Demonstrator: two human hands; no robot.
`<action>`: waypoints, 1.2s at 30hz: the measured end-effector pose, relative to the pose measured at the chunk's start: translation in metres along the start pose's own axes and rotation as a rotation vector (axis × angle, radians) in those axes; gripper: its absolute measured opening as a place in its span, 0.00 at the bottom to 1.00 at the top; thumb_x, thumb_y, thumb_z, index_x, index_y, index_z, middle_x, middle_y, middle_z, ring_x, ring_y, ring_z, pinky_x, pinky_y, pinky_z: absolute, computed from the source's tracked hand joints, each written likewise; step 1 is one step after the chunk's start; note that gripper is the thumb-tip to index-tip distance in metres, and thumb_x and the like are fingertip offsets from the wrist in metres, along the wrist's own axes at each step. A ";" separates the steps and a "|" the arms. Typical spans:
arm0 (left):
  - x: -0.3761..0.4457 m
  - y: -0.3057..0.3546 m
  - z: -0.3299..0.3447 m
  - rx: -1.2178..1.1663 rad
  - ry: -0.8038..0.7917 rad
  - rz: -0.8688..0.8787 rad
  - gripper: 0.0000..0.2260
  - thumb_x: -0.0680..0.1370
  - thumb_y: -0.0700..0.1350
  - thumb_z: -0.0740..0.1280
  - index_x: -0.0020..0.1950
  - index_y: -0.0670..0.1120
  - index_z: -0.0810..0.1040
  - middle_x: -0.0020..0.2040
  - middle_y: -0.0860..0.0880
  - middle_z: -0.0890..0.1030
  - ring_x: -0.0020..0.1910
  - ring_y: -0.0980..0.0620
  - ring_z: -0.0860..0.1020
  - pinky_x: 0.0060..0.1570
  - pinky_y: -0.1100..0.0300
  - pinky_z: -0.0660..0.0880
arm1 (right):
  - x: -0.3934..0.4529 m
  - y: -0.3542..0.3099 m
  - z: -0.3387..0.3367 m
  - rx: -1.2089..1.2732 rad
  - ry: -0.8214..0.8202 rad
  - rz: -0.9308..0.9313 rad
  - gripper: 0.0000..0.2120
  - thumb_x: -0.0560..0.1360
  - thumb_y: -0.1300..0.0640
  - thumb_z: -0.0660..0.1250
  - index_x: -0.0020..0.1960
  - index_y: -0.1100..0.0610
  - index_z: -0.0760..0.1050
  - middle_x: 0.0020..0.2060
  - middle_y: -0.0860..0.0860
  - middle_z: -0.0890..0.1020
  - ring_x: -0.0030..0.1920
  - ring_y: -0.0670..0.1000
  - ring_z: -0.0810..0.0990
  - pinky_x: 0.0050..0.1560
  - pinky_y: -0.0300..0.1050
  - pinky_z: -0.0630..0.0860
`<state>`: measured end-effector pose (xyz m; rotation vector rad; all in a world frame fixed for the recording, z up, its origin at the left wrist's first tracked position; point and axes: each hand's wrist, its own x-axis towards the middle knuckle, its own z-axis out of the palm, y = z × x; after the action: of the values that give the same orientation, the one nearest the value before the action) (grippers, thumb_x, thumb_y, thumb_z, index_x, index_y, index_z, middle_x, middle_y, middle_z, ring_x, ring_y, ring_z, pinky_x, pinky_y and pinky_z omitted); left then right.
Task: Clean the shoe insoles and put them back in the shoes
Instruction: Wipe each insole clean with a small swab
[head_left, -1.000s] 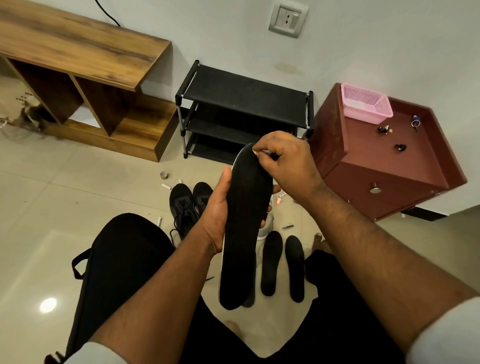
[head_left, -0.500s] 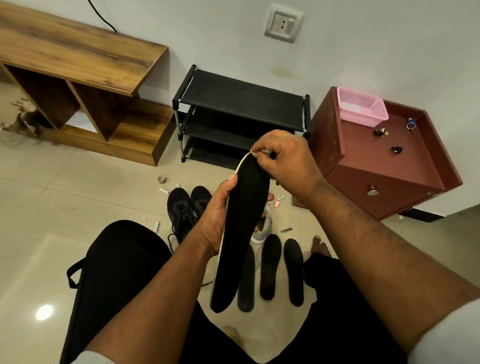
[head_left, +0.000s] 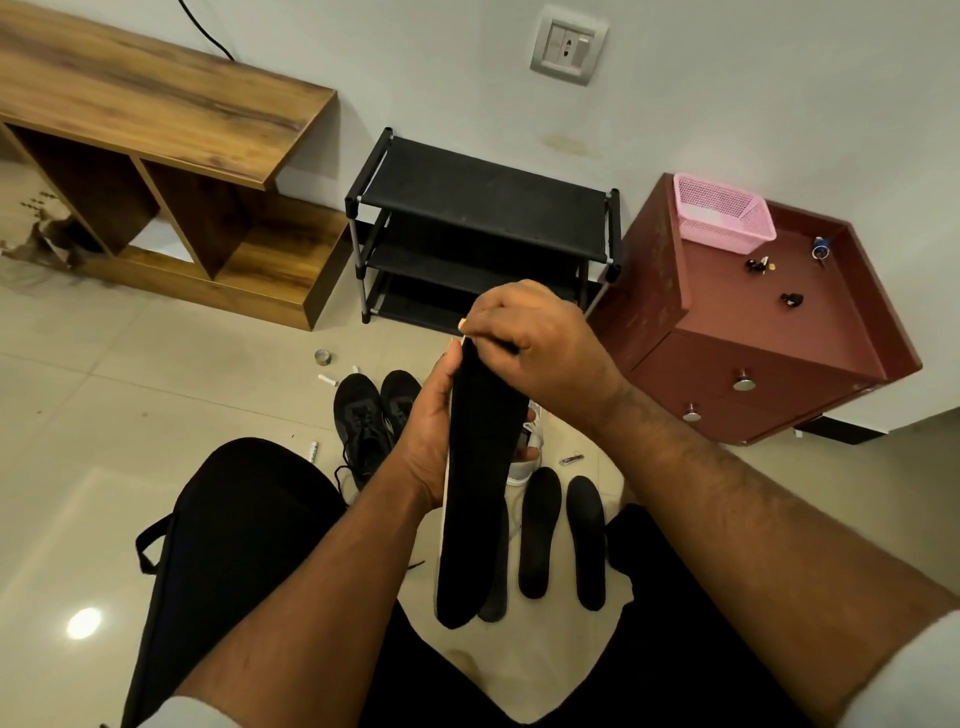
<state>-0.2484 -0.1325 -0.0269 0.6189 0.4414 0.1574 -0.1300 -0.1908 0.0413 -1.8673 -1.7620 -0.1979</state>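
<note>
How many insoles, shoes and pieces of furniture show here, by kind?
Insoles: 4, one held, three on the floor
Black shoes: 2
White shoes: 1, mostly hidden
Furniture: 3, wooden unit, black rack, red cabinet
Total: 10

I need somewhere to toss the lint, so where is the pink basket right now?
In the head view it sits upper right: the pink basket stands on the back left corner of the reddish-brown drawer cabinet, against the wall, right of the black shoe rack.

A home room — tiled floor (head_left: 130, 415), black shoe rack (head_left: 483, 228), wooden shelf unit (head_left: 156, 104), red drawer cabinet (head_left: 769, 332).
</note>
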 end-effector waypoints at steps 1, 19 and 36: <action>0.001 -0.001 -0.001 0.010 0.000 0.013 0.27 0.74 0.67 0.57 0.53 0.50 0.86 0.58 0.38 0.81 0.62 0.35 0.75 0.64 0.32 0.68 | 0.001 0.001 0.001 0.004 0.012 0.029 0.07 0.74 0.62 0.66 0.48 0.60 0.82 0.45 0.52 0.82 0.49 0.48 0.78 0.53 0.40 0.75; 0.000 0.002 -0.006 -0.040 -0.047 -0.019 0.28 0.76 0.67 0.55 0.58 0.50 0.84 0.63 0.38 0.79 0.65 0.38 0.75 0.64 0.27 0.64 | 0.000 0.000 0.005 -0.033 0.042 0.114 0.06 0.74 0.63 0.67 0.49 0.60 0.82 0.45 0.52 0.81 0.49 0.50 0.78 0.53 0.43 0.75; 0.006 0.005 -0.002 -0.193 -0.125 -0.070 0.37 0.75 0.68 0.60 0.72 0.40 0.71 0.59 0.37 0.74 0.52 0.42 0.75 0.46 0.49 0.72 | 0.015 0.016 -0.001 -0.072 -0.019 0.146 0.06 0.74 0.62 0.67 0.49 0.59 0.82 0.45 0.52 0.81 0.48 0.51 0.78 0.52 0.45 0.76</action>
<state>-0.2440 -0.1260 -0.0279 0.4205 0.3220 0.0924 -0.1127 -0.1777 0.0450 -2.0465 -1.6425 -0.1904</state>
